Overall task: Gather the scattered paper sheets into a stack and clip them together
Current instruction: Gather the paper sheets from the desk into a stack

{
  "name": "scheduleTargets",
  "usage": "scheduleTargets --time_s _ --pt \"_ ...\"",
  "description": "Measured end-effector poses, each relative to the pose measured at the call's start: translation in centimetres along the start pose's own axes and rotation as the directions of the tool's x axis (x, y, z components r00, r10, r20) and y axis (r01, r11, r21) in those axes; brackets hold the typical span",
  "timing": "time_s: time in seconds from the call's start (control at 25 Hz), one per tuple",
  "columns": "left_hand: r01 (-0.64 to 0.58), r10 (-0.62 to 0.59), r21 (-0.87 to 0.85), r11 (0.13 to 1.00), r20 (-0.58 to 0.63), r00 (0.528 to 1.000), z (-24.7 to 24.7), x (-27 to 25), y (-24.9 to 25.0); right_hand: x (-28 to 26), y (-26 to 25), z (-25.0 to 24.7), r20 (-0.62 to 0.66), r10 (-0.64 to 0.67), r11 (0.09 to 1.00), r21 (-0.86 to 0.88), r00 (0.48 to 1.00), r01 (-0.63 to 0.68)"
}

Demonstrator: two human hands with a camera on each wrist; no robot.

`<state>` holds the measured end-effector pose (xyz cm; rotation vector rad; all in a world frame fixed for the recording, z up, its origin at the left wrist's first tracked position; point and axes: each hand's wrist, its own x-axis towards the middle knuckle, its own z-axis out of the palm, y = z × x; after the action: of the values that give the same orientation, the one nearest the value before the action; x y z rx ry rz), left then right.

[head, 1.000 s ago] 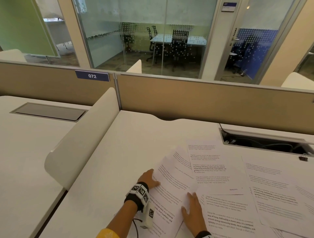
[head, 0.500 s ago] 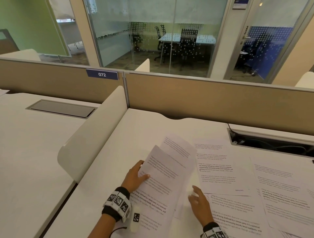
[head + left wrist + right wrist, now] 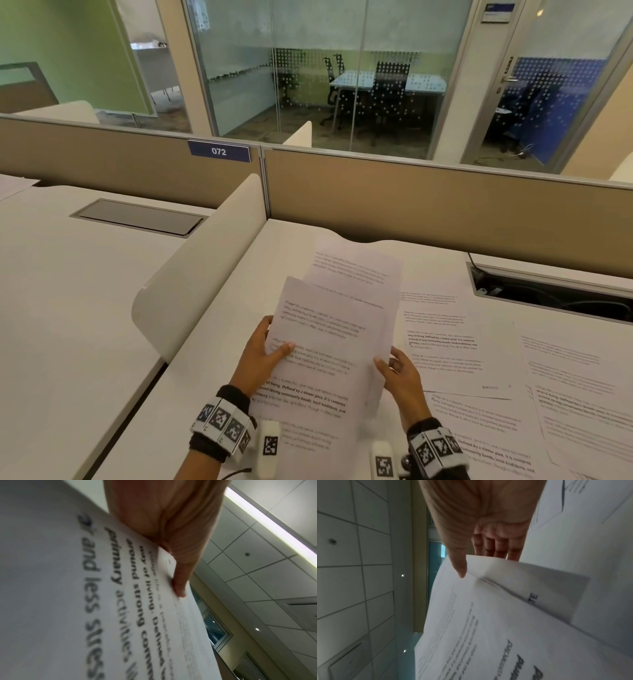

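Note:
I hold a few printed paper sheets lifted off the white desk, fanned unevenly, one sheet sticking out above the other. My left hand pinches their left edge, thumb on the printed face. My right hand holds the right edge, thumb on top and fingers behind the held sheets. Several more printed sheets lie overlapping on the desk to the right. No clip shows in any view.
A white curved divider stands at the left of my desk. A tan partition runs along the back. An open cable tray sits at the back right; a closed grey hatch lies in the neighbouring desk.
The sheets have been lifted from the desk and brought more upright. My left hand went from resting at their edge to pinching it; my right hand left the desk and took the right edge.

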<state>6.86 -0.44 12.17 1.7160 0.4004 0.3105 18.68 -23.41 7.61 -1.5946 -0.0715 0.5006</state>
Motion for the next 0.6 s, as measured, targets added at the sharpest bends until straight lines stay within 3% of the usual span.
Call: scheduleTargets --time_s 0.12,0.36,0.48,0.6 --pt "0.082 -0.082 0.007 0.997 -0.002 0.997 0.8 0.8 -2.3 0.2 0.5 -0.2 0.069 0.029 0.991 -0.135 0.997 -0.019" --pt "0.334 -0.329 0.151 0.930 -0.055 0.943 4.7 1.2 -8.6 0.3 4.1 0.1 0.042 0.119 0.933 -0.348 0.992 -0.097" --pt "0.337 -0.338 0.258 0.906 -0.040 0.940 6.1 0.8 -8.6 0.2 5.0 0.4 0.029 0.162 0.914 -0.382 0.986 -0.139" --pt "0.260 -0.269 0.315 0.913 -0.014 0.963 6.3 0.8 -7.9 0.0 4.8 0.6 0.080 0.136 0.896 -0.435 0.988 -0.088"
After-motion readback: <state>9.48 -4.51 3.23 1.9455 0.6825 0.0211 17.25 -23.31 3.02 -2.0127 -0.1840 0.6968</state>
